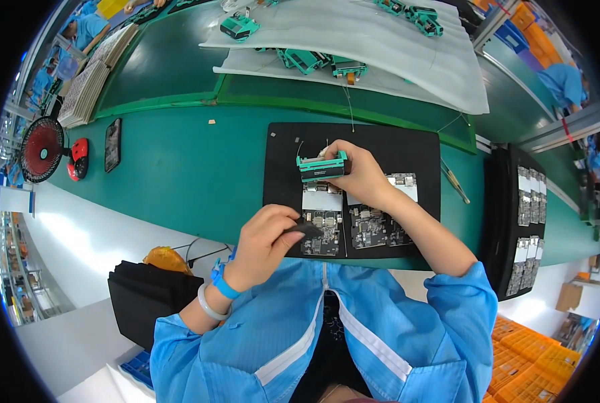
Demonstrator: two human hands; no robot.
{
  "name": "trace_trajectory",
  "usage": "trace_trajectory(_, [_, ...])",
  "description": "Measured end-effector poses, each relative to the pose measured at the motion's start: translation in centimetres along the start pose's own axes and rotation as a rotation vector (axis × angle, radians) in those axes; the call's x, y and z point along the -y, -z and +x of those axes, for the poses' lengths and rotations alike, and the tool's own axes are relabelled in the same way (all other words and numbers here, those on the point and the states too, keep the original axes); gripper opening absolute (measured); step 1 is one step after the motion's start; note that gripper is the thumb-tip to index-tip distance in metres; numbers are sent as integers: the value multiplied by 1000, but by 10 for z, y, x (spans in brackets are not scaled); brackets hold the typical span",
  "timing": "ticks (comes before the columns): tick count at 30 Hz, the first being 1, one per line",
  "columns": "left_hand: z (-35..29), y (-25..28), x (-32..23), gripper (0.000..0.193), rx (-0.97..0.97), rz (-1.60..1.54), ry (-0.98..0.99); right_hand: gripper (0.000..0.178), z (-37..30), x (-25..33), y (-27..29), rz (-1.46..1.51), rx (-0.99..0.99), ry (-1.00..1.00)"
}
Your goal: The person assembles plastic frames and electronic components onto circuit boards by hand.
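Observation:
My right hand [361, 174] grips a teal-and-black boxy module [321, 168] from its right side, above the far end of a circuit board [325, 238]. A thin wire stands up from the module's left end. In my left hand [263, 242], a small dark flat piece [306, 230] is pinched between thumb and fingers, over the same board's left edge; its kind is unclear. To the right lies another circuit board [367, 228] with a white patch, partly behind my right forearm. The boards rest on a black mat [283, 151].
Tweezers [455, 183] lie right of the mat. A phone [113, 145] and a red-black fan [42, 149] are at left. Beyond a green ledge, white foam sheets [441, 74] bear several teal modules [303, 60]. A black rack [508, 221] of boards stands at right.

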State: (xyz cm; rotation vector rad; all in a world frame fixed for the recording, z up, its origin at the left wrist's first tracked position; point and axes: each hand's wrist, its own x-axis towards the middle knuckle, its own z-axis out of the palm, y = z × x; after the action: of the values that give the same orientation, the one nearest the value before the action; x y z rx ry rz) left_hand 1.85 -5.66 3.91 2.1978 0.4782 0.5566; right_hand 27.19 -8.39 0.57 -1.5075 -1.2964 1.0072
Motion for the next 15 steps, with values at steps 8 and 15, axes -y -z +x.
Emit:
trace_trajectory(8, [6, -16, -4, 22, -232, 54, -53, 25, -7, -4, 2, 23, 9, -20])
trace_trajectory(15, [18, -28, 1, 31, -231, 210, -218, 25, -7, -8, 0, 24, -1, -7])
